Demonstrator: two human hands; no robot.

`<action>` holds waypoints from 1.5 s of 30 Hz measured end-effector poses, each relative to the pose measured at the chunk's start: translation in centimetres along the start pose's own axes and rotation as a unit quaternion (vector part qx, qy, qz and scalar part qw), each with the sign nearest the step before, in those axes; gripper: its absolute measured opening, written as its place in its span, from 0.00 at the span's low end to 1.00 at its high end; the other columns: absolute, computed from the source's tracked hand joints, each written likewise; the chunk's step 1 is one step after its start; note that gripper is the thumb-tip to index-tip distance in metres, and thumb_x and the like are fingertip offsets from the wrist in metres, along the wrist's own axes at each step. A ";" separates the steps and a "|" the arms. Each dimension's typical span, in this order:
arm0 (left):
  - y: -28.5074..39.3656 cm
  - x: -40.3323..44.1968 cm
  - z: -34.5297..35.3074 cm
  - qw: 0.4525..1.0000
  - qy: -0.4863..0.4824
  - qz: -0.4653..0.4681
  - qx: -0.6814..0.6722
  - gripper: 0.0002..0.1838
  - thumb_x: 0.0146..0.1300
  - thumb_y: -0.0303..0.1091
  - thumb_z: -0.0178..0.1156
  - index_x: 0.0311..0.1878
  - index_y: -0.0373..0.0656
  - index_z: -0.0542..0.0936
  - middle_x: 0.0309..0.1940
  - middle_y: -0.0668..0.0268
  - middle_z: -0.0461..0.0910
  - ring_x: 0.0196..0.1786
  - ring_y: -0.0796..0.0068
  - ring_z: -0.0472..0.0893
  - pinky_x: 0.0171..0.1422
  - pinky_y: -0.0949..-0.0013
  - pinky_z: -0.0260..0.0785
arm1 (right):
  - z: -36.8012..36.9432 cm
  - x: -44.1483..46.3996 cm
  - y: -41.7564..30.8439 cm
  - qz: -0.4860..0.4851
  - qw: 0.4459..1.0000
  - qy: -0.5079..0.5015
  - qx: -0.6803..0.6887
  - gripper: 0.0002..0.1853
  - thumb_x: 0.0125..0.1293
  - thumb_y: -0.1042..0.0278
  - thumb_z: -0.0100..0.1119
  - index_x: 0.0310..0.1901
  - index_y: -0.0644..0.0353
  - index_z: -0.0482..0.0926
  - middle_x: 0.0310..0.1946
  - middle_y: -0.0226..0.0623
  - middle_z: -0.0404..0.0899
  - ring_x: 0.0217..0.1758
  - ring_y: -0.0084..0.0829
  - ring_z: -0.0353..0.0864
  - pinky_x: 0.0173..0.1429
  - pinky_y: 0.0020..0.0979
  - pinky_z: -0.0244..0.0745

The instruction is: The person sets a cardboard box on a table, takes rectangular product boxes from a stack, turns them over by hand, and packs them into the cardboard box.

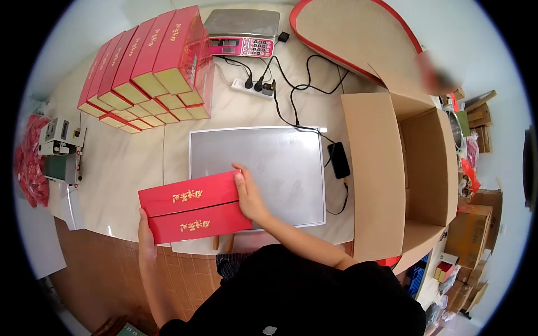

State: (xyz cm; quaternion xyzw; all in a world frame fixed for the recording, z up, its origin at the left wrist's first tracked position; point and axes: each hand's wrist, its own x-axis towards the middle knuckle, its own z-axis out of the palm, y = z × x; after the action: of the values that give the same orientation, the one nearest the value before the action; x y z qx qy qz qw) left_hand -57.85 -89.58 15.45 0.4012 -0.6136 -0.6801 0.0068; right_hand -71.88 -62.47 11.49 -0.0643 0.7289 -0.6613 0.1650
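Two long red gift boxes with gold lettering, an upper one [162, 198] and a lower one [168, 228], lie side by side between my hands. At their left ends, my left hand [147, 232] presses against the short side, its fingers mostly hidden. My right hand [250, 197] grips the opposite ends, with the thumb on top. The boxes are over the front left corner of a flat grey panel with a white border [280, 173] and over the table edge.
A stack of several similar red boxes [145, 53] stands at the back left. Behind the panel are a scale [244, 28] and a power strip [252, 88] with black cables. An open cardboard carton [375, 173] stands on the right. A small machine [60, 148] is far left.
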 end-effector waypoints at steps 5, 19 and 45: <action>4.9 -2.8 6.4 0.995 0.004 0.045 0.089 0.35 0.76 0.58 0.36 0.65 0.34 0.69 0.60 0.59 0.74 0.61 0.71 0.73 0.67 0.68 0.63 | -4.1 0.0 0.7 -0.023 0.998 0.060 -0.010 0.27 0.78 0.51 0.32 0.61 0.67 0.68 0.56 0.57 0.74 0.61 0.53 0.73 0.66 0.40 0.65; -2.3 1.7 16.5 0.985 -0.137 0.065 0.083 0.35 0.76 0.56 0.37 0.65 0.29 0.68 0.63 0.54 0.71 0.64 0.68 0.70 0.70 0.68 0.59 | -16.1 -3.0 0.1 0.011 0.964 0.188 -0.186 0.21 0.77 0.55 0.36 0.57 0.62 0.70 0.48 0.58 0.78 0.51 0.58 0.76 0.55 0.46 0.71; -0.4 1.1 12.2 0.997 -0.036 0.008 0.069 0.36 0.75 0.59 0.37 0.63 0.31 0.69 0.60 0.57 0.74 0.61 0.69 0.73 0.67 0.68 0.62 | -29.9 22.6 17.6 -0.018 0.776 0.493 -0.393 0.11 0.67 0.62 0.53 0.38 0.59 0.81 0.36 0.48 0.81 0.41 0.45 0.80 0.47 0.42 0.72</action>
State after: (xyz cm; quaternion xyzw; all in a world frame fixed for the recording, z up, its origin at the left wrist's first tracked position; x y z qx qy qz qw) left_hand -65.18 -79.94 13.63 0.3714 -0.6622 -0.6497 -0.0380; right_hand -100.57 -39.26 -7.25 0.1984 0.9058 -0.2614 -0.2681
